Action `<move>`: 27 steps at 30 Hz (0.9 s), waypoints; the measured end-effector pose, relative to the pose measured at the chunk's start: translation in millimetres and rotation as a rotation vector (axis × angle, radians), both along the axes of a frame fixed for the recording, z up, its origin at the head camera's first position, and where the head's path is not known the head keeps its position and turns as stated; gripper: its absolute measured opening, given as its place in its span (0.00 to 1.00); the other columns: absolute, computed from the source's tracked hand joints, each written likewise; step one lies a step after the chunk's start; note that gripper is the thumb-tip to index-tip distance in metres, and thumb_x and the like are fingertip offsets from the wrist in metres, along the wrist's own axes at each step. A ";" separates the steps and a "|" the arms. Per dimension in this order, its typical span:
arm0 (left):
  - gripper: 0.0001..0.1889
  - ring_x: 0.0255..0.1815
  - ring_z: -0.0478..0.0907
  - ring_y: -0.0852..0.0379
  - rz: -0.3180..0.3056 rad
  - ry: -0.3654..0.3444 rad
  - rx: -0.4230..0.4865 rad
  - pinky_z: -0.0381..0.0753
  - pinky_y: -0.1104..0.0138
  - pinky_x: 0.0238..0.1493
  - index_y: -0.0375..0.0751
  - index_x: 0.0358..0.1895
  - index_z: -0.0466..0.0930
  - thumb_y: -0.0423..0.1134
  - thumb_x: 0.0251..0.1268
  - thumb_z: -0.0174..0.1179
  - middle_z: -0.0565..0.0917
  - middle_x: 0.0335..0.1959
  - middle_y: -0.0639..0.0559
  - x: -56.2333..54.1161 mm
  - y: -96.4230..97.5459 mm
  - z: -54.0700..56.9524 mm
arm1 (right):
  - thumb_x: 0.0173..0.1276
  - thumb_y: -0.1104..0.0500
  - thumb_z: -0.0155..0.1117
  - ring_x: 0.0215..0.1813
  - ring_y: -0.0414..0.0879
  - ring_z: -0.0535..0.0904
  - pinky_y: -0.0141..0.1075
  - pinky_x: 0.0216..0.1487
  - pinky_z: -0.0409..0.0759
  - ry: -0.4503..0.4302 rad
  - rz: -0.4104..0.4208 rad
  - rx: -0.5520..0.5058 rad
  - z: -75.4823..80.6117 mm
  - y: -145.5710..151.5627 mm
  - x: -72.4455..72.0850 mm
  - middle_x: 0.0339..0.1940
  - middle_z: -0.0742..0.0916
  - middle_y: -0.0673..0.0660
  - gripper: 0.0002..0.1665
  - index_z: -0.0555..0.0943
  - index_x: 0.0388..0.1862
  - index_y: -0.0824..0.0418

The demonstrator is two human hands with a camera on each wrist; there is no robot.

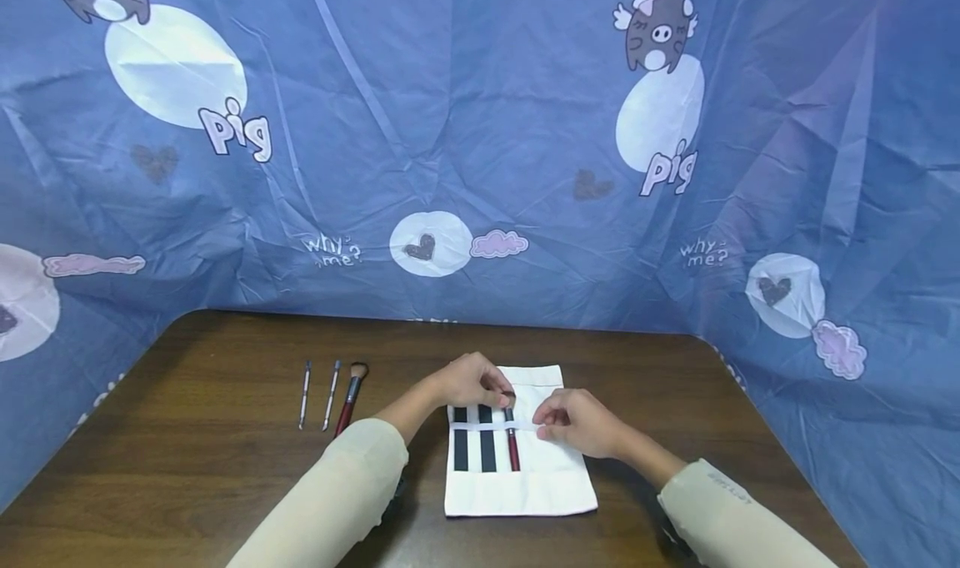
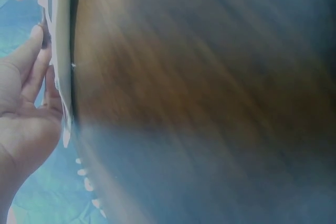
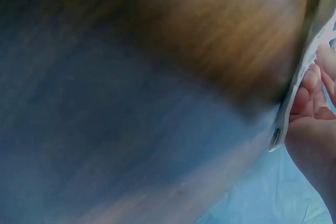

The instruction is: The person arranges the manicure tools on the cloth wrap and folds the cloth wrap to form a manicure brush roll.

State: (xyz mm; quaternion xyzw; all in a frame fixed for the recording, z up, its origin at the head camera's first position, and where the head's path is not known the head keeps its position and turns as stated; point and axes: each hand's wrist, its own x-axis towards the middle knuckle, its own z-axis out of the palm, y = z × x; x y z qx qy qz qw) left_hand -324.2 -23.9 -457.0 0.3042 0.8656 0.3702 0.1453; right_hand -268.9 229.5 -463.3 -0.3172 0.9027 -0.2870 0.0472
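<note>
A white cloth brush roll lies unrolled on the table, with dark strips on its left part and a pale elastic band across it. A makeup brush with a red handle lies on the roll, its middle passing under the band. My left hand pinches the bristle end between thumb and fingers; in the left wrist view these fingertips are at the brush's dark tip. My right hand pinches the band just right of the brush, fingers bent close over the cloth in the right wrist view.
Left of the roll, a second red-handled makeup brush and two thin, light-coloured sticks, one beside the other, lie on the brown wooden table. A blue printed curtain hangs behind the table and along its sides.
</note>
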 end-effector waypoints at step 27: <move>0.09 0.44 0.84 0.55 0.239 0.131 0.108 0.82 0.59 0.48 0.33 0.47 0.88 0.34 0.70 0.66 0.90 0.40 0.51 -0.4 -87.1 17.9 | 0.73 0.71 0.53 0.40 0.45 0.73 0.37 0.44 0.70 -0.431 -0.017 -0.055 11.8 -5.2 -10.3 0.32 0.78 0.52 0.07 0.79 0.38 0.65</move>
